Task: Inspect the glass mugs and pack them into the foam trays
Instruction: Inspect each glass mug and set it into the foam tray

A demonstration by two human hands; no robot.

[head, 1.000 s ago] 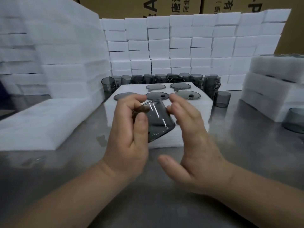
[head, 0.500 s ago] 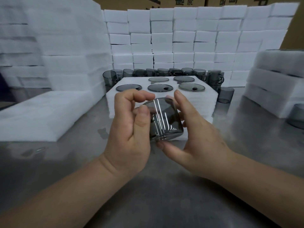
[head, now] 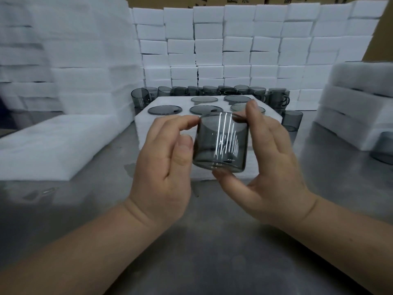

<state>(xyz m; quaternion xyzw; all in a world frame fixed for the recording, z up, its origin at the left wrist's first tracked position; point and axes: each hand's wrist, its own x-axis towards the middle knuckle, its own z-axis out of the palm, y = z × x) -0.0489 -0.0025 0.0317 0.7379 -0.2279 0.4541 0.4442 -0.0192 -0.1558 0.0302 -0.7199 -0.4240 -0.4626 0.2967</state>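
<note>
Both hands share the grip on one smoky grey glass mug (head: 221,143). The left hand (head: 163,162) pinches it narrowly, thumb flat on the side wall and forefinger curled to the rim. The right hand (head: 274,158) cups the other side, thumb under the thick base and fingers spread up behind the wall, one fingertip showing above the rim. The mug is held above the tabletop (head: 212,241), just in front of the foam tray (head: 144,122). Its long axis is close to vertical, mouth up and tipped slightly away; the handle cannot be made out.

Five round grey glass tops (head: 164,109) sit sunk in the tray's pockets. Behind the tray stands a row of loose mugs (head: 234,90), and one more mug (head: 292,121) stands just right of it. White foam stacks (head: 234,50) wall in the tray behind and on both sides. Printing on the cardboard boxes (head: 244,0) above those stacks is cut off and unreadable.
</note>
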